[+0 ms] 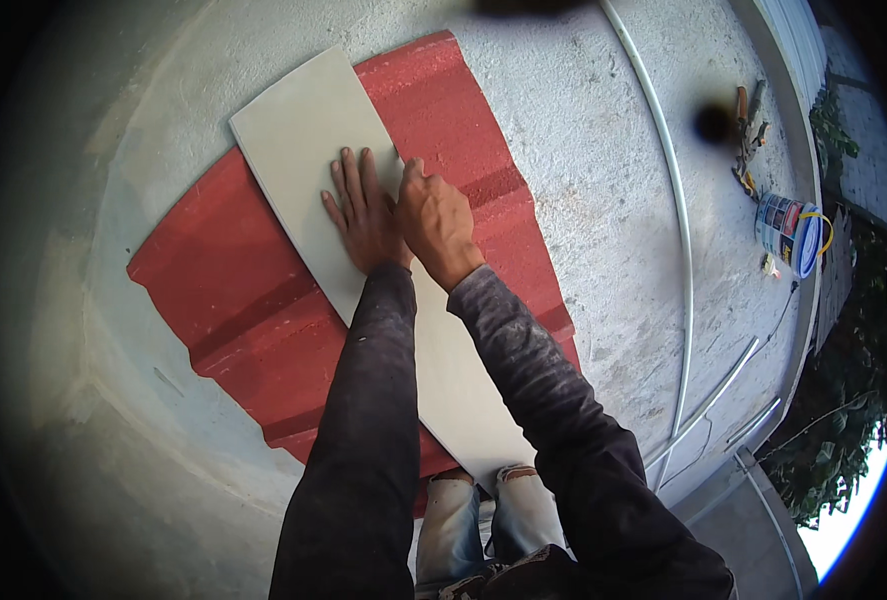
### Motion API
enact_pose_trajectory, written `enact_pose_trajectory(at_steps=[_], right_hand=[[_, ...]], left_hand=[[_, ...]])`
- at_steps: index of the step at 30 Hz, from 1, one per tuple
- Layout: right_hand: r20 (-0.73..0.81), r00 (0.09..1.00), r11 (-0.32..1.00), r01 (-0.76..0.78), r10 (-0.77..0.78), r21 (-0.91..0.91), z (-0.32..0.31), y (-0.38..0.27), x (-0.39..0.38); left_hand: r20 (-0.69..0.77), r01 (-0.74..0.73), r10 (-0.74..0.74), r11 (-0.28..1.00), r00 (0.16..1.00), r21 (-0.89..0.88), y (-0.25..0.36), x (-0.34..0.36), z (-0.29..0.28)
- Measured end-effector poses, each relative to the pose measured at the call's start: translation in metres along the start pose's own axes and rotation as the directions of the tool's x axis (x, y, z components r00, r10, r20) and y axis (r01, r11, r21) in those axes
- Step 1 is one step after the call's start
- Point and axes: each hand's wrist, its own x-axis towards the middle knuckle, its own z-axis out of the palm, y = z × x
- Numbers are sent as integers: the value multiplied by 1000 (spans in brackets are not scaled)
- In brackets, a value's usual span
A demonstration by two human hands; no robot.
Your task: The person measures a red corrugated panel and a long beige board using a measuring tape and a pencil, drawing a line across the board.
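A long pale grey board (298, 170) lies diagonally across a red corrugated sheet (488, 145). My left hand (365, 210) lies flat on the board with its fingers apart. Just right of it, my right hand (438, 218) is closed at the board's right edge. Whatever its fingers grip is hidden under them. My knees show at the board's near end.
The sheet rests on a rough whitish concrete floor (603, 230). Long white pipes (675, 180) lie to the right, near a pile of tools (746, 130) and a bucket (783, 230) with a yellow handle. A low ledge and foliage (833, 420) border the right side.
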Motion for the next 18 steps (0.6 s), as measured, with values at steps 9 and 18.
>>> enact_pose_trajectory(at_steps=[9, 18], right_hand=[[211, 960, 982, -172, 183, -72, -70, -4, -101], [203, 950, 971, -240, 236, -6, -29, 17, -155]], left_hand=[[-142, -30, 12, 992, 990, -122, 2, -4, -3], [-128, -15, 0, 994, 992, -111, 2, -3, -4]])
